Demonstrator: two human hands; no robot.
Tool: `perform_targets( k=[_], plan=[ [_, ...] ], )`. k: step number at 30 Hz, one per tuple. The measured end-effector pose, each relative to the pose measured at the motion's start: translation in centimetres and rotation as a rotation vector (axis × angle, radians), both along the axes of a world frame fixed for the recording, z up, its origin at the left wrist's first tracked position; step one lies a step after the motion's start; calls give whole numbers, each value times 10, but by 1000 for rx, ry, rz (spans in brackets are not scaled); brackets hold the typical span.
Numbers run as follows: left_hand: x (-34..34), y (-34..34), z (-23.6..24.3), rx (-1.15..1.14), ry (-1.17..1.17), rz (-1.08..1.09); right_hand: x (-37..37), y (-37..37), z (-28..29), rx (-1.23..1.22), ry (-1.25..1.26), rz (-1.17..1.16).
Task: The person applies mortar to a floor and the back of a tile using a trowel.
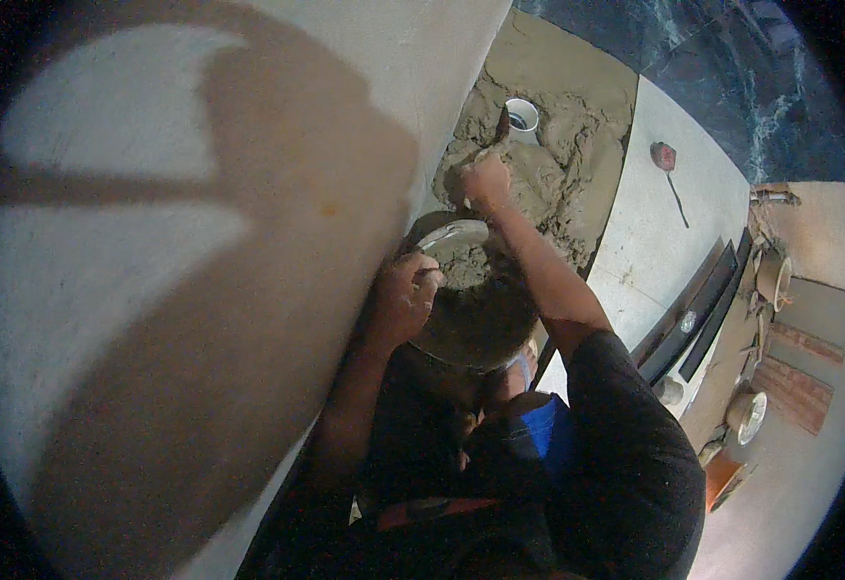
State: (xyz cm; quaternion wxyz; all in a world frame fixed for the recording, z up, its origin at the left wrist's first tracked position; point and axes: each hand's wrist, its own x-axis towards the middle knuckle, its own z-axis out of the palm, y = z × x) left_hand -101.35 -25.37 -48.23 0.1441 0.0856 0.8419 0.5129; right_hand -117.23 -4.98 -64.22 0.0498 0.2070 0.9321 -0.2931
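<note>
My left hand (409,295) is closed on the left rim of a round mixing pan (471,333) with wet grey mortar (463,266) in it. Ahead of the pan, my right hand (487,182) is wrapped round a trowel, its handle hidden in my fist. The dark trowel blade (503,126) points away from me, right beside a white pipe end (522,115). Rough mortar (582,145) surrounds the pipe, and a smoother stretch (563,58) lies beyond it.
A pale wall (277,319) carrying my shadow rises close on the left. Dark blue marbled tiles (713,68) lie at the far right. A reddish lump with a thin stem (664,156) rests on the white slab (679,213). Long dark bars (688,309) and buckets (746,416) stand farther right.
</note>
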Motion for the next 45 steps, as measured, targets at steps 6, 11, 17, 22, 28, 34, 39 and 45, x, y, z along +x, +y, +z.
perform_targets(
  k=[6,11,17,22,28,34,39,45],
  plan=[
    [3,-3,3,-19,-32,35,22,23,50,19,-116,36],
    [1,5,5,-19,-64,6,28,113,22,-281,143,107],
    [3,2,3,-37,-170,7,0,150,25,-1384,-231,-185],
    [3,-3,-7,-49,-138,-28,12,113,24,-1265,-357,-140],
    [0,-2,-10,-67,-104,-50,29,99,36,-1173,-504,-104],
    [3,0,-1,-22,-168,19,22,114,72,-1131,-368,-85],
    [0,-1,2,-87,-167,-29,-12,124,51,-1143,-373,-140],
    [1,-3,-10,-162,-156,10,39,101,35,-1142,-566,-73]
  ],
)
